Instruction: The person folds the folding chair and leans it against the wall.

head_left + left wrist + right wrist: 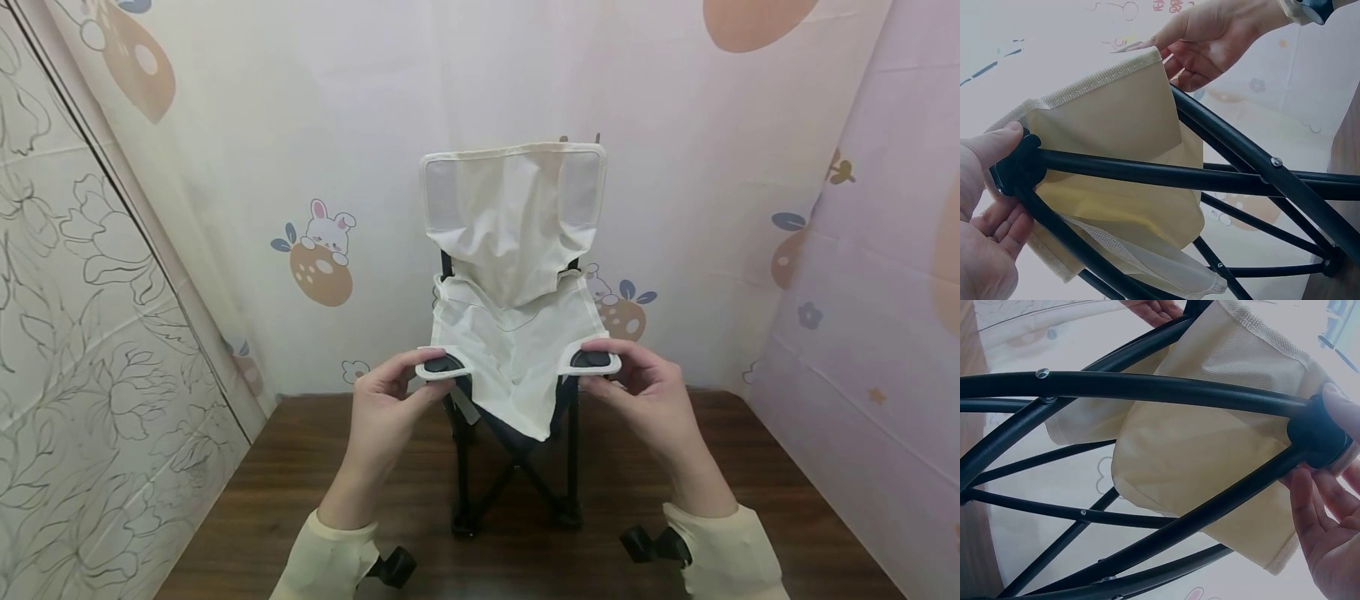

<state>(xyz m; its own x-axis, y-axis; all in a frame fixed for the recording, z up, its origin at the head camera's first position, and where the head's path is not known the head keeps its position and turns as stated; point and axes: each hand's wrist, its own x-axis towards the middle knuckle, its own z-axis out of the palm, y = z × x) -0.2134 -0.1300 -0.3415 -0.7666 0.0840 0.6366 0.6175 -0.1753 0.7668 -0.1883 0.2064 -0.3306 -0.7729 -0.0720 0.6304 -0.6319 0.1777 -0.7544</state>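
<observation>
Three pale patterned surfaces stand around the dark wood table (315, 475): a back sheet (367, 108) with rabbits and orange fruit along its far edge, a floral panel (82, 275) by its left edge, and a right sheet (855, 333) by its right edge. On the table, about midway between the left and right edges and in front of the far edge, stands a small folding chair (517, 325), upright, its front facing the person. Its backrest (510, 196) is cream fabric with a mesh panel at each side; its seat (517, 333) sags in the middle, the front drooping to a point. Below, the black frame (1147, 172) spreads in crossed tubes. Both hands are busy at the chair's front: the left hand (386, 396) pinches the left front corner (444, 364) of the seat, thumb and fingers on opposite sides, and the right hand (648, 396) pinches the right front corner (591, 359) likewise. Each corner wraps a black tube joint. Cream sleeves (326, 554) end at the wrists, with a black device (393, 567) beside each. One whitish strap (466, 406) hangs under the left corner. Smallest, shiny rivets (1276, 162) mark the tube crossings.
</observation>
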